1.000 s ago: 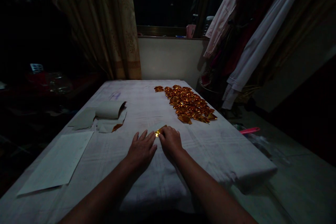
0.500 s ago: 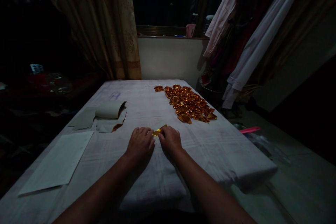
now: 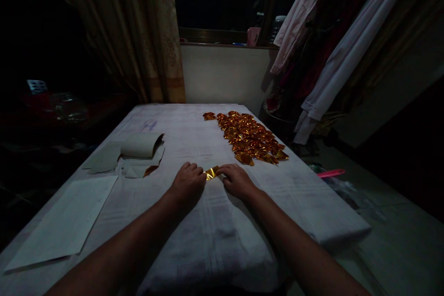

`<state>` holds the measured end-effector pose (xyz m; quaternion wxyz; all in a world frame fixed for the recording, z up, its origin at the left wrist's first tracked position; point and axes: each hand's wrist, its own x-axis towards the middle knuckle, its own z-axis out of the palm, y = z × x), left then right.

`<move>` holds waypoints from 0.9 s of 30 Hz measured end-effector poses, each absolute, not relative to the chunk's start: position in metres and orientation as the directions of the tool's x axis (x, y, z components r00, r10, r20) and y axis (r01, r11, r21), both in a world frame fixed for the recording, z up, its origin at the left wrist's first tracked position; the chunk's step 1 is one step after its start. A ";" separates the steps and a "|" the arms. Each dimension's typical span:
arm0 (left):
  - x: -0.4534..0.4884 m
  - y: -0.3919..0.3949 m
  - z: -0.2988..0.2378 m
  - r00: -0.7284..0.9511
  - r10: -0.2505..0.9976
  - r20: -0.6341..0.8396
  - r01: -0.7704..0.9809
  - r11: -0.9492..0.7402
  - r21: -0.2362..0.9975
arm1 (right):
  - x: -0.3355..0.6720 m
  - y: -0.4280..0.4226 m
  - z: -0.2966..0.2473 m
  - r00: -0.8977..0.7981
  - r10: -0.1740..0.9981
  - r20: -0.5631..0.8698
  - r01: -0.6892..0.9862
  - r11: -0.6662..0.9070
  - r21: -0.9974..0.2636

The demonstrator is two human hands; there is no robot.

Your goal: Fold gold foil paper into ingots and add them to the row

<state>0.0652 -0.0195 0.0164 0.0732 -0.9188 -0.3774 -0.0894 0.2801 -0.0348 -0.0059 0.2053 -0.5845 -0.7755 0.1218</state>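
Low over the near middle of the table, a small folded piece of gold foil paper (image 3: 212,173) stretches between my two hands. My left hand (image 3: 188,183) is closed on its left end, the fingers curled. My right hand (image 3: 237,179) pinches the right end, with the index finger along the top edge; the thumb is partly hidden. Beyond my right hand lies a heap of folded gold foil pieces (image 3: 248,136). One more folded foil piece (image 3: 209,116) sits just left of the heap.
A pale checked cloth covers the table (image 3: 183,132). On the left are curled paper sheets (image 3: 141,145) with gold undersides and a flat white sheet (image 3: 65,219). Clothes (image 3: 333,74) hang at the right. A pink-handled thing (image 3: 331,173) is beside the table's right edge.
My right hand has shifted right and its fingers have straightened, so more of the foil shows between my hands. My left hand has moved slightly right. The view has tilted a little.
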 end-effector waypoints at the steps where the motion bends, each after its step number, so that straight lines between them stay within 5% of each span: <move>1: 0.064 -0.013 0.018 0.720 0.662 0.206 0.686 -0.723 -0.076 | 0.279 -0.032 -0.005 -0.254 0.951 0.176 0.857 0.306 -0.414; 6: 0.053 0.020 0.022 0.750 0.644 0.152 0.660 -0.743 -0.108 | 0.267 -0.015 0.002 -0.295 0.938 0.183 0.874 0.342 -0.346; 17: 0.037 0.054 0.024 0.557 0.814 0.167 0.831 -0.545 -0.114 | 0.246 0.026 0.016 -0.397 0.902 0.167 0.876 0.427 -0.224; 27: 0.036 0.081 0.019 0.506 0.850 0.149 0.862 -0.495 -0.109 | 0.226 0.064 0.009 -0.349 0.918 0.188 0.885 0.389 -0.257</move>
